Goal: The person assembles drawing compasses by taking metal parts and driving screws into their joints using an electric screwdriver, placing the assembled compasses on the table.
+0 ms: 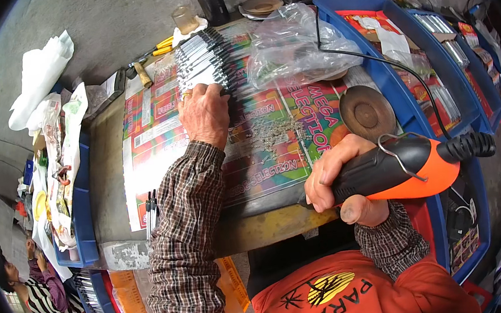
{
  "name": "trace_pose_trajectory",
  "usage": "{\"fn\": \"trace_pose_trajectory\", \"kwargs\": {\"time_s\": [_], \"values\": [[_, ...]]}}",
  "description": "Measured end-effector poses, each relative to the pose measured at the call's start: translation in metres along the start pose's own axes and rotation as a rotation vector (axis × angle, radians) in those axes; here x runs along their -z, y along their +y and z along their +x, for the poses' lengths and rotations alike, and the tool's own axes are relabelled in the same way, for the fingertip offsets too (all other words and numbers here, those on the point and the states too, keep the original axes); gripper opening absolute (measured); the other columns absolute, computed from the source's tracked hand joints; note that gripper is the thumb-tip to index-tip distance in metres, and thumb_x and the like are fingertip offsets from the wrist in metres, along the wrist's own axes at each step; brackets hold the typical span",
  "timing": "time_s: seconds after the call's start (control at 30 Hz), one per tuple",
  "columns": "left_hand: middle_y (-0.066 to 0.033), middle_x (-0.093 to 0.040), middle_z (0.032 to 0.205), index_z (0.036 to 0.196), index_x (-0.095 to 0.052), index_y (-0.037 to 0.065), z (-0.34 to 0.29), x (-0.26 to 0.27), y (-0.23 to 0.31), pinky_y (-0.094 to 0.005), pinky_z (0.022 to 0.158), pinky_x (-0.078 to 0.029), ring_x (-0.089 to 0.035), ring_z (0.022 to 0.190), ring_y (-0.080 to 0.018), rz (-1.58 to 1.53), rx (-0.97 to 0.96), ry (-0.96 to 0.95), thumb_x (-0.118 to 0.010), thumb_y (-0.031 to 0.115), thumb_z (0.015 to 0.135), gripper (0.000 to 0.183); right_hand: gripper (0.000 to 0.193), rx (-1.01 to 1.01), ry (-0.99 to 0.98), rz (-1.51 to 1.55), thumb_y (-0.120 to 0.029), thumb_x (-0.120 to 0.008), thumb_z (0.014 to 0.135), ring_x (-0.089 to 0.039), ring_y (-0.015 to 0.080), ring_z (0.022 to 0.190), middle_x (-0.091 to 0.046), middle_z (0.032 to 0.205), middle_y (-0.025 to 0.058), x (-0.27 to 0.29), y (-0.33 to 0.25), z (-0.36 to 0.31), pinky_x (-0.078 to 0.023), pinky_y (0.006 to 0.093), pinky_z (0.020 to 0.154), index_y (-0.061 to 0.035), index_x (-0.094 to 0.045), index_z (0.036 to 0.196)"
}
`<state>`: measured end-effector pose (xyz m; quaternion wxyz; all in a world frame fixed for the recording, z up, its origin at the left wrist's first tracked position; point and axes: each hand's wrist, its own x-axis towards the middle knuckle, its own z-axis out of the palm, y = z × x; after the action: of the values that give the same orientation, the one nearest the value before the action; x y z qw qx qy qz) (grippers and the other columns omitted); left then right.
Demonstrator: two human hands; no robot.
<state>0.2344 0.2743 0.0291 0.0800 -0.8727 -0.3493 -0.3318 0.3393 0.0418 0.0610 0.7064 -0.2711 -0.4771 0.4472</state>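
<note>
My right hand (340,171) is wrapped round a black and orange electric screwdriver (441,167) with a wire hanger and a coiled cord. The tool lies level over the table's front edge, its narrow end toward the left. At the near end of a long row of slim shiny metal pieces (200,58) is my left hand (205,115), fingers bent and closed; its fingertips and anything they pinch are hidden. Small metal screws (273,136) lie scattered on the printed cardboard (157,136) between my hands. A few thin dark rods (151,213) rest beside my left forearm.
A round brown dish (368,112) and a clear plastic bag (300,47) stand right of the row. Blue trays (366,37) with metal parts line the right side, a black cable crossing them. Yellow-handled tools (162,46) lie behind; another person (32,283) sits far left.
</note>
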Motion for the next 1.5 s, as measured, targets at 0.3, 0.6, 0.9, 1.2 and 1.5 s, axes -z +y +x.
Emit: {"fn": "trace_pose_trajectory", "kwargs": {"time_s": [0.3, 0.6, 0.9, 1.2, 1.5], "values": [[-0.0083, -0.058, 0.080, 0.081, -0.060, 0.009, 0.003, -0.006, -0.010, -0.0406, 0.070, -0.043, -0.055, 0.079, -0.0299, -0.088, -0.028, 0.046, -0.068, 0.014, 0.069, 0.015, 0.048, -0.001, 0.020, -0.008, -0.024, -0.080, 0.066, -0.055, 0.0182, 0.058, -0.053, 0.064, 0.0059, -0.001, -0.005, 0.002, -0.047, 0.0341, 0.058, -0.0034, -0.045, 0.093], [-0.0055, -0.060, 0.084, 0.085, -0.056, 0.010, 0.001, -0.012, -0.021, -0.0408, 0.076, -0.037, -0.056, 0.085, -0.0250, -0.002, -0.063, 0.113, -0.063, 0.016, 0.075, 0.013, 0.051, 0.102, 0.173, -0.092, -0.036, -0.077, 0.069, -0.053, 0.0170, 0.053, -0.051, 0.062, 0.0053, -0.002, -0.008, 0.010, -0.046, 0.0321, 0.053, -0.0021, -0.043, 0.089], [-0.0058, -0.063, 0.085, 0.096, -0.057, 0.011, -0.012, -0.007, -0.025, -0.0427, 0.085, -0.035, -0.058, 0.086, -0.0240, -0.132, -0.076, 0.111, -0.061, 0.011, 0.078, 0.019, 0.046, 0.189, 0.236, -0.166, -0.036, -0.070, 0.075, -0.052, 0.0167, 0.054, -0.049, 0.061, 0.0054, 0.004, -0.001, 0.014, -0.046, 0.0317, 0.054, -0.0027, -0.043, 0.091], [-0.0089, -0.063, 0.080, 0.084, -0.061, 0.005, -0.020, 0.018, -0.033, -0.0336, 0.067, -0.046, -0.060, 0.074, -0.0236, -0.273, -0.071, 0.029, -0.063, 0.005, 0.075, 0.008, 0.037, 0.201, 0.192, -0.028, -0.009, -0.070, 0.071, -0.054, 0.0155, 0.059, -0.052, 0.066, 0.0065, 0.008, 0.000, 0.012, -0.048, 0.0303, 0.057, -0.0021, -0.043, 0.094], [-0.0083, -0.060, 0.081, 0.085, -0.062, 0.008, -0.032, 0.011, -0.014, -0.0385, 0.072, -0.040, -0.056, 0.081, -0.0282, -0.224, -0.088, -0.033, -0.070, 0.019, 0.070, 0.020, 0.043, 0.173, 0.236, -0.125, -0.031, -0.071, 0.074, -0.052, 0.0162, 0.054, -0.050, 0.061, 0.0056, 0.001, 0.001, 0.014, -0.046, 0.0311, 0.054, -0.0030, -0.043, 0.090]]}}
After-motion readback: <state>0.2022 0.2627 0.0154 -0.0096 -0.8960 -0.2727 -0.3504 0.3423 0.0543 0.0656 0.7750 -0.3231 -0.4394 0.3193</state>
